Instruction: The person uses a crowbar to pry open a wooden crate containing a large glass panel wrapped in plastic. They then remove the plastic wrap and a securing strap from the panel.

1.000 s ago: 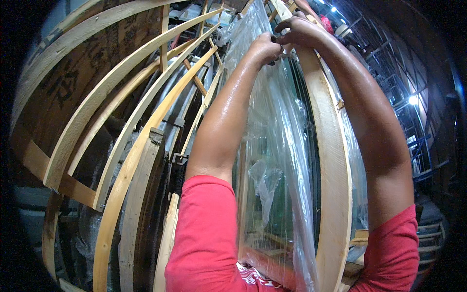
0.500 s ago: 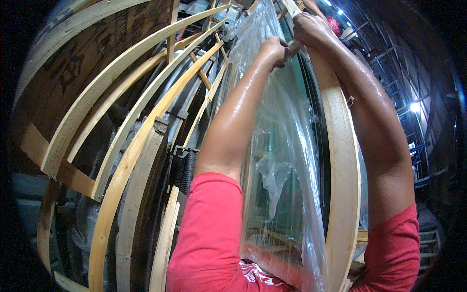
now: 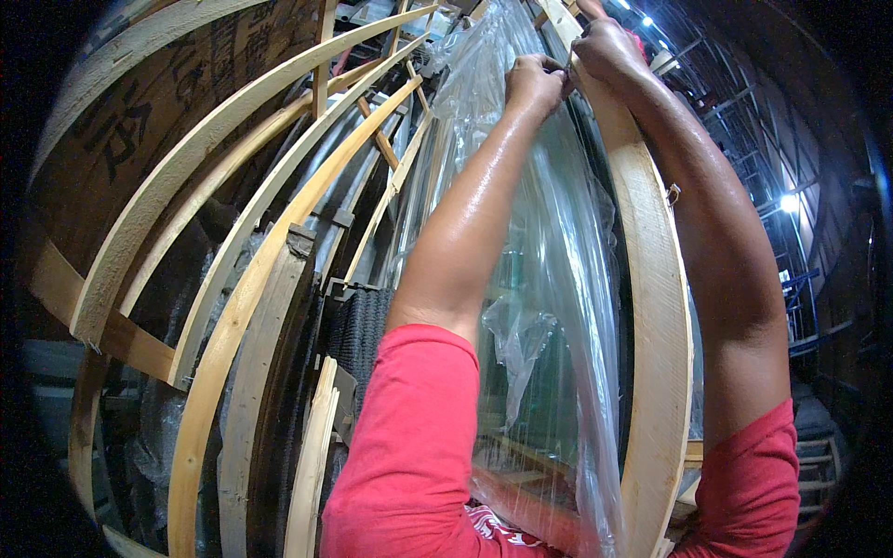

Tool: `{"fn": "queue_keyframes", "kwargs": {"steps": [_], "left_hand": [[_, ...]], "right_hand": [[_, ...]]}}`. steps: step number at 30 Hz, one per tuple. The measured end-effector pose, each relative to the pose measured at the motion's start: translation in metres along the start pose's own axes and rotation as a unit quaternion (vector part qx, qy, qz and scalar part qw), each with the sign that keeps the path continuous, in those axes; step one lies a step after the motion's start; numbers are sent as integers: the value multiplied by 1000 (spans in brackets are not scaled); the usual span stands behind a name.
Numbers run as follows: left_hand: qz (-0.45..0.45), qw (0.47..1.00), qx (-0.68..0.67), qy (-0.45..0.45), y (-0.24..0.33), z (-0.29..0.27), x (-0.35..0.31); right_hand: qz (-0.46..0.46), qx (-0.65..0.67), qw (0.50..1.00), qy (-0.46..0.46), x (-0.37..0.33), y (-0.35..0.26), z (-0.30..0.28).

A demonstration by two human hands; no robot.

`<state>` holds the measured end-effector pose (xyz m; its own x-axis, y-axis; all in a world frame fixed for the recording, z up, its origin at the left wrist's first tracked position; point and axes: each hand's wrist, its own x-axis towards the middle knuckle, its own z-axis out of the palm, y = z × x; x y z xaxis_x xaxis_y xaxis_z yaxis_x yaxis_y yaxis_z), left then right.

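Observation:
Both my arms reach up and away, one on each side of a clear plastic sheet point(image 3: 549, 232) that hangs in folds over upright glass panes point(image 3: 535, 372). At the top of the sheet, my left hand point(image 3: 537, 84) is closed with fingers pinched together beside the edge of a pale wooden board point(image 3: 646, 279). What it pinches is too small to make out. My right hand point(image 3: 609, 54) lies a little farther up and to the right, its fingers curled over that board's edge; its fingertips are partly hidden.
To the left lean several long wooden slats point(image 3: 246, 288), with a dark written-on panel point(image 3: 139, 130) behind them. A splintered stick point(image 3: 312, 465) stands near my left sleeve. Black ribbed material point(image 3: 358, 325) sits between slats and plastic. A bright lamp point(image 3: 790, 203) shines at right.
My left hand has risen slightly and moved right, toward the board. My right hand has shifted slightly right, and the plastic folds beneath my left hand have changed shape.

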<state>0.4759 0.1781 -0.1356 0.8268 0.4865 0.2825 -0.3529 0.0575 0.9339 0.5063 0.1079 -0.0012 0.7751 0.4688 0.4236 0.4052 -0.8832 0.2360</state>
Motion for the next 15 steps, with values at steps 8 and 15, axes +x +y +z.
{"fn": "queue_keyframes", "kwargs": {"steps": [8,15], "left_hand": [[189,977,84,60,-5,2,-9],[243,953,165,71,-7,7,-2]], "right_hand": [[29,27,999,-14,-7,-3,-8],[16,28,999,-3,-4,0,-4]]}}
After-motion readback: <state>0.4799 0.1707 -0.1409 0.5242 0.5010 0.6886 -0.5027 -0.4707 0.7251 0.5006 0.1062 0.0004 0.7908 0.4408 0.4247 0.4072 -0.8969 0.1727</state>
